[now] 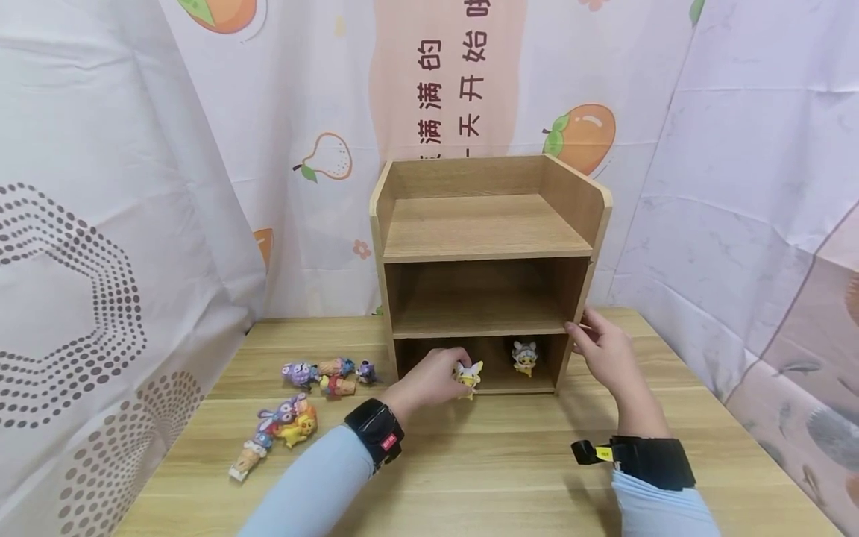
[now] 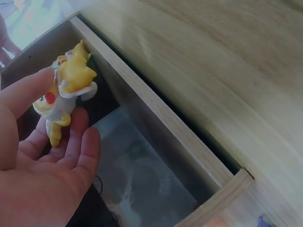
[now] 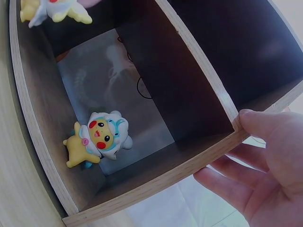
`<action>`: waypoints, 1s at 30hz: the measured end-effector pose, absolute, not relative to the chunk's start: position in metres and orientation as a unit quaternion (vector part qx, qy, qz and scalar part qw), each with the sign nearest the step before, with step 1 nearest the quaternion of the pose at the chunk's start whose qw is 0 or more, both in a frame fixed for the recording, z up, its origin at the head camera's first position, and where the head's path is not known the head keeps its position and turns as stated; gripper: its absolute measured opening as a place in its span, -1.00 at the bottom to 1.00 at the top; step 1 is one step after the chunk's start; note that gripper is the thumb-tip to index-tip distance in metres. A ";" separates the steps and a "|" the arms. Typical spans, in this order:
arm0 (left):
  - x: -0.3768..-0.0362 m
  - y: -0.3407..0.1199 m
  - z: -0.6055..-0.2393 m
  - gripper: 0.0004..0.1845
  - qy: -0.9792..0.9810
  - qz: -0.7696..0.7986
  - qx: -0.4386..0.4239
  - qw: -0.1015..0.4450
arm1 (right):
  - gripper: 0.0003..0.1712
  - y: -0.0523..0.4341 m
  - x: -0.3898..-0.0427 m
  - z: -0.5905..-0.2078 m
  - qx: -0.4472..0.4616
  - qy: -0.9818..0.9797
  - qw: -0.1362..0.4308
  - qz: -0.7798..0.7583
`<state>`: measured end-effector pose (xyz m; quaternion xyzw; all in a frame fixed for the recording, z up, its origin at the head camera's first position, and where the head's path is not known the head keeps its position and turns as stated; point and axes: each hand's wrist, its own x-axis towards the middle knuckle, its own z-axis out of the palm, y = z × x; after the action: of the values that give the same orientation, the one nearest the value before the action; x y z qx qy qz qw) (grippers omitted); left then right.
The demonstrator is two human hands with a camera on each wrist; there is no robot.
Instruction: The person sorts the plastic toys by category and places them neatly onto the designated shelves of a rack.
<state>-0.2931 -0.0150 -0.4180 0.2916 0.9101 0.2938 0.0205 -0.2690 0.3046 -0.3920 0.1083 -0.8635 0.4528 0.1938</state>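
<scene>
My left hand [image 1: 429,377] pinches a yellow Pikachu figurine [image 1: 467,378] with white parts at the front of the lowest compartment of a wooden shelf unit [image 1: 486,227]. In the left wrist view, the thumb presses on that figurine [image 2: 75,75] from one side and the fingers lie under it. A second Pikachu figurine [image 3: 97,137], wearing a white and light-blue hood, stands at the right of the same compartment. My right hand [image 1: 604,350] grips the unit's right side panel, its thumb on the front edge and its fingers along the outer face.
Several colourful figurines lie left of the unit: purple and cone-shaped ones [image 1: 300,374] farther back, a yellow one [image 1: 297,429] and an ice-cream-cone one [image 1: 248,456] nearer. They rest on the wooden table [image 1: 470,477]. Printed curtains [image 1: 302,89] hang behind and at both sides.
</scene>
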 end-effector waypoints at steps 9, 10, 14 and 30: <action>-0.304 -0.006 -0.423 -0.61 0.915 0.301 0.269 0.017 | -0.31 0.304 -0.273 -0.394 0.113 -0.860 0.199 0.456; -0.305 -0.005 -0.424 -0.61 0.915 0.302 0.268 0.016 | -0.31 0.304 -0.273 -0.395 0.114 -0.859 0.200 0.457; -0.310 -0.001 -0.424 -0.63 0.913 0.311 0.262 0.014 | -0.31 0.305 -0.273 -0.395 0.113 -0.858 0.201 0.458; -0.322 0.013 -0.425 -0.61 0.920 0.317 0.229 -0.009 | -0.30 0.305 -0.273 -0.394 0.112 -0.858 0.192 0.462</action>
<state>-0.3219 0.0126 -0.4254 0.2286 0.9204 0.3171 -0.0094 -0.2731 0.3051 -0.3937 0.1124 -0.8584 0.4621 0.1923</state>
